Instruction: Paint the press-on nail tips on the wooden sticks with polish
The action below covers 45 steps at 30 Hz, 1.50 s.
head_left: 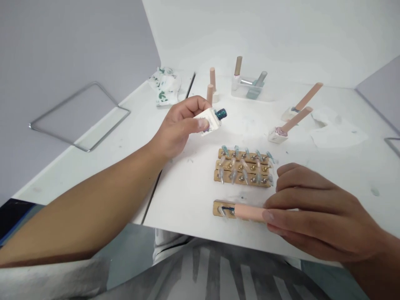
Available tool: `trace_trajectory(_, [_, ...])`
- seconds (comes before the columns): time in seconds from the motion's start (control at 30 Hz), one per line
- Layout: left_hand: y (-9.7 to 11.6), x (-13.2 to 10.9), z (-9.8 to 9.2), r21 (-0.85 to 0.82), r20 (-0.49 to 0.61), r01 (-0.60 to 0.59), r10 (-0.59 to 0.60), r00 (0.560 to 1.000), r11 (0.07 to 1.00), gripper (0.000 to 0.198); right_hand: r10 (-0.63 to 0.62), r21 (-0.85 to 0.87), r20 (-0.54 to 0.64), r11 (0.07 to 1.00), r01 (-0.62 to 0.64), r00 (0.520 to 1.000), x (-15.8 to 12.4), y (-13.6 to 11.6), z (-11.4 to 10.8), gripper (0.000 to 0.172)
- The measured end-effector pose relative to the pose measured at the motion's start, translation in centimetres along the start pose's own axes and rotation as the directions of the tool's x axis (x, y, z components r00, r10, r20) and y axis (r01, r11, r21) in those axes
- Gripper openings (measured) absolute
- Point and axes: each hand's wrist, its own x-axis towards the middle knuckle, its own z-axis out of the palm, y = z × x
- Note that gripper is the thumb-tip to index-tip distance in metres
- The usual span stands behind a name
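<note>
My left hand (184, 123) grips a white nail polish bottle (210, 121), tilted sideways, its uncapped neck smeared with dark teal polish and pointing right. Between the fingers of my right hand (315, 212) is a nail polish brush (250, 211) with a long peach cap handle. Its dark bristle end lies over a clear false nail tip (221, 211) at the left end of the nearest wooden strip (215, 206); whether it touches the nail cannot be told. The handle and my fingers hide the rest of that strip.
Behind it, three wooden strips (242, 179) hold several nail tips on metal studs. Peach-capped bottles (278, 134) stand at right, others (213, 79) at back. A clear tray (265, 93) holds bottles. Stained tissue (168, 85) lies back left, white paper (340, 133) right.
</note>
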Motion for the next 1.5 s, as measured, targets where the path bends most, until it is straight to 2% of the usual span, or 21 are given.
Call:
trace_trajectory(0.37, [-0.01,-0.07,0.08,-0.043,0.002,0.037,-0.037,0.999,0.998,0.010,-0.017,-0.118,-0.013,0.993,0.016,1.000,0.73,-0.40,0.44,0.008])
trace_trajectory(0.8, [-0.14,-0.12,-0.08,0.012,0.007,0.027,-0.027,1.000,1.000,0.011,-0.015,-0.028,0.032,0.999,0.016,0.999,0.02,-0.21,0.83,0.008])
trace_trajectory(1.5, [-0.09,0.03,-0.08,-0.004,-0.020,0.023,-0.023,1.000,1.000,0.011,-0.027,0.043,0.076,0.999,0.024,0.997,-0.18,-0.49,0.45,0.005])
